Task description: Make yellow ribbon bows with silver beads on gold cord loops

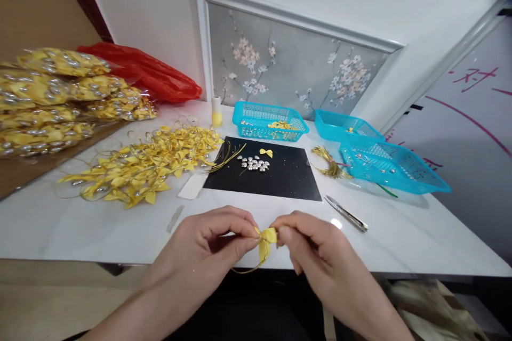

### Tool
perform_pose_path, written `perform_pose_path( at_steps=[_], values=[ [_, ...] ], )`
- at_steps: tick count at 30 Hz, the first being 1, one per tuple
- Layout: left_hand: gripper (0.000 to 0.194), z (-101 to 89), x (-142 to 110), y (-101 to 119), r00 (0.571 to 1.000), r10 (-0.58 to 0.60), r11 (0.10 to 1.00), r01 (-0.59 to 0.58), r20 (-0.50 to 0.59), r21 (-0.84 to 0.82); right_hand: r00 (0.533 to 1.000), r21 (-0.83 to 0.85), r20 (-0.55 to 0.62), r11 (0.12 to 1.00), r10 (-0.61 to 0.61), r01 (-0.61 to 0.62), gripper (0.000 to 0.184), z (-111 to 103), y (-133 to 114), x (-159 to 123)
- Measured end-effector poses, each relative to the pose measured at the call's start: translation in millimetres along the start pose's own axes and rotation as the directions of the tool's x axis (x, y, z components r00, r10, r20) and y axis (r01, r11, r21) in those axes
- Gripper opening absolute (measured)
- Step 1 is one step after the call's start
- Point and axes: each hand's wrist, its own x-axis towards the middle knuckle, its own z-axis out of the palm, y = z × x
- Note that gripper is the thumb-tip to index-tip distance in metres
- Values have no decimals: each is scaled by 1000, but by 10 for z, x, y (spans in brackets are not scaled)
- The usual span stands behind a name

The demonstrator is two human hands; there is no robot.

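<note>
A small yellow ribbon bow (pixel 265 238) with a thin gold cord trailing below it is held over the near table edge. My left hand (pixel 208 242) pinches its left side and my right hand (pixel 316 248) pinches its right side, both with fingers closed. Beyond my hands a black mat (pixel 280 181) lies on the white table (pixel 80 224). On the mat sit a cluster of silver beads (pixel 253 163), another yellow bow (pixel 266 152) and a few gold cords (pixel 228 155).
A pile of finished yellow bows (pixel 148 162) lies left of the mat, with bagged ones (pixel 60 96) and a red bag (pixel 148 72) behind. Three turquoise baskets (pixel 269 120) (pixel 346 127) (pixel 394 168) stand at the back right. Snips (pixel 346 213) and a gold cord bundle (pixel 330 162) lie right.
</note>
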Motion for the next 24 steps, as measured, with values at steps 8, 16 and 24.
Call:
perform_pose_path(
  at_steps=[8,16,24],
  values=[
    [23,31,25,-127,989,146,968,-143,1,204,899,66,13,897,-438,437,27,2,-301,63],
    [31,87,-43,-180,960,279,908,-260,-10,327,890,274,-36,852,-455,447,26,139,-252,11],
    [14,34,-91,-202,1000,-25,969,21,13,246,930,422,-300,845,-211,328,32,156,-101,86]
  ],
)
